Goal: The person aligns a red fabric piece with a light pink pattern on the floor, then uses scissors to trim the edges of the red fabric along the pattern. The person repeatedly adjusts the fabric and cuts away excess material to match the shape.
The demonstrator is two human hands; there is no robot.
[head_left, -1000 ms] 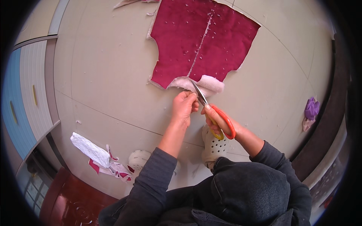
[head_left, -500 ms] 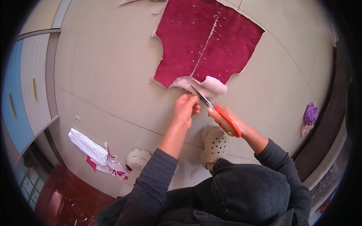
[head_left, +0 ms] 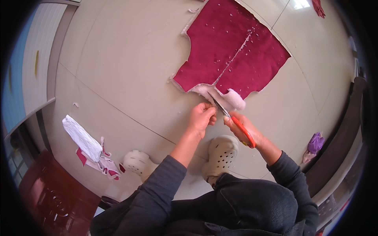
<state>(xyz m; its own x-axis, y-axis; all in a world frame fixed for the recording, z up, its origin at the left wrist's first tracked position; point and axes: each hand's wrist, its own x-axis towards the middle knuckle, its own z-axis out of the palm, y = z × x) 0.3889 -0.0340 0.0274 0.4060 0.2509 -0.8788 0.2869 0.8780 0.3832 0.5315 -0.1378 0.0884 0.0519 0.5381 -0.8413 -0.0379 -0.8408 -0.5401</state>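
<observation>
A dark red cloth piece (head_left: pixel 236 51) with pale pink fleece backing lies on the floor ahead of me. Its near edge is turned up, showing the fleece (head_left: pixel 235 99). My left hand (head_left: pixel 202 119) is closed in a pinch at that near edge, on the fleece as far as I can see. In my right hand (head_left: pixel 246 128) is a pair of scissors (head_left: pixel 245 133) with orange-red handles. The blades point away from me, over the fleece and just right of my left fingertips. White fluff dots the red side along a pale centre line.
Pale clogs (head_left: pixel 223 153) are on my feet. To the left lie a white folded cloth (head_left: pixel 82 137) and red-and-pink scraps (head_left: pixel 108 166), near a dark red wooden piece of furniture (head_left: pixel 59 196). A purple bundle (head_left: pixel 315 143) lies at right. Drawers (head_left: pixel 39 59) stand at far left.
The view has shifted, so the cloth and both hands appear farther right and slightly lower. Both hands keep nearly the same pose at the fleece edge, scissors still in the right.
</observation>
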